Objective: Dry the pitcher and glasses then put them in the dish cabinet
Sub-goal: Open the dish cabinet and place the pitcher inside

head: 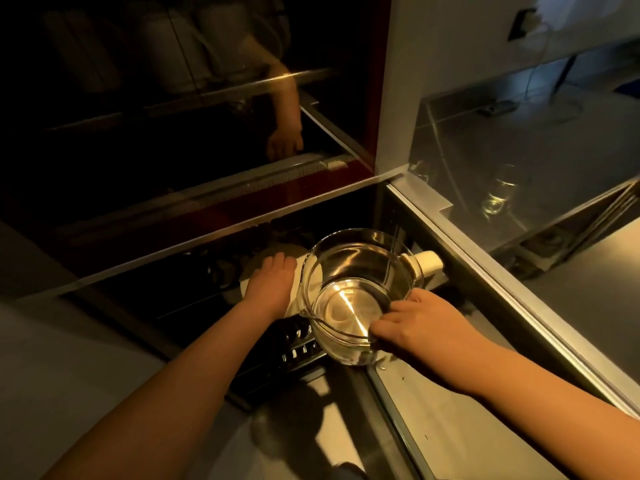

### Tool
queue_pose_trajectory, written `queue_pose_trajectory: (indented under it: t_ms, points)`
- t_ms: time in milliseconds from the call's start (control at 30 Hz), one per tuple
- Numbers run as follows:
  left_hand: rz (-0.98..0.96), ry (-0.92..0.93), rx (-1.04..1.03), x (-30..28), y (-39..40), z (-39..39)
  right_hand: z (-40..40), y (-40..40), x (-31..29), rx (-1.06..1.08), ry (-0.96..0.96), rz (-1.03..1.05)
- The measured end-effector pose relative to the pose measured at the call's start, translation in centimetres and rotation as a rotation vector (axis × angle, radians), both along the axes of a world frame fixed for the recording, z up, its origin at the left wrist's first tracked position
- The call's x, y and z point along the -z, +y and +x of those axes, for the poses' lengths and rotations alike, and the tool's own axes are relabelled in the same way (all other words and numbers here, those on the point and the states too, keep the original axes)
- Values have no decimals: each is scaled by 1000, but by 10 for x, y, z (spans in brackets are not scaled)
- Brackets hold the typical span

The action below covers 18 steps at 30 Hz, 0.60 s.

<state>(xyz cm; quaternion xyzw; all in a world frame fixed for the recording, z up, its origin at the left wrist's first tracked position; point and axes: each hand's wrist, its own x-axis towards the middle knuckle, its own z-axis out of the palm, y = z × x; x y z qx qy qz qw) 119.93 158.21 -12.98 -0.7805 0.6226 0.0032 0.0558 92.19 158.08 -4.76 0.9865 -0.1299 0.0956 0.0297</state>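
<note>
A clear glass pitcher (353,289) with a white handle (429,263) hangs over the open dish cabinet drawer (301,348). My right hand (422,327) grips the pitcher's near rim, fingers curled over the edge. My left hand (272,282) reaches down into the drawer and rests flat on a white plate (301,258) beside the pitcher. Faint reflections of glasses (498,195) show in the steel panel at the right; the glasses themselves are not in sight.
The drawer holds a dark wire rack (298,337) with pegs. A glossy dark cabinet front (156,116) above it mirrors my arm. A steel counter edge (519,299) runs diagonally at the right, with a grey counter surface (588,282) beyond.
</note>
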Motion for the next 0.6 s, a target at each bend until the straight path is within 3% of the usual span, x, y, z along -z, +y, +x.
queue_pose_trajectory:
  t_ms: [233,600]
  points:
    - [33,-5,-6,8,-13,6,-3,7,12,10,-7,-1]
    - [118,162,-99,11,-32,5,5,9,26,3,-2,62]
